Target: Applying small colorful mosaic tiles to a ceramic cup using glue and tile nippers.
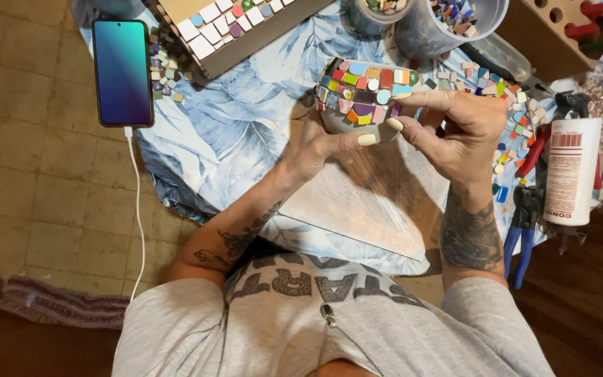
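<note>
Item: round bowl (357,98), grey-bodied, its outer wall being covered in small coloured mosaic tiles, now being held above a pale board (364,202) laid over a blue leaf-print cloth (232,126). The left hand (322,143) is cradling the bowl from below and behind, its thumb lying along the bare grey lower rim, fingers wrapped out of sight under the body. The right hand (465,129) is closing on the bowl's near side, thumb pressing just under the lowest tile row and the other fingers curling over the tiled wall; both sets of fingers are clamped on the bowl, none spread free. Beyond the right fingertips, loose tile pieces (504,105) are lying scattered on the cloth; outside the right wrist, a white adhesive cartridge (572,171) and blue-handled nippers (521,230) are resting. Above the fingers, two clear tubs of tile chips (448,21) are standing, and past the left knuckles a tiled square frame (232,28). A phone (121,73) on a white cable (137,209) is lying well apart from the left hand. Risk, as judged: fingers pressing on freshly set tiles are likely to be shifting or dislodging them if the glue is soft; the curved, part-bare surface may be slipping in the grip and dropping onto the board, chipping tiles.
</note>
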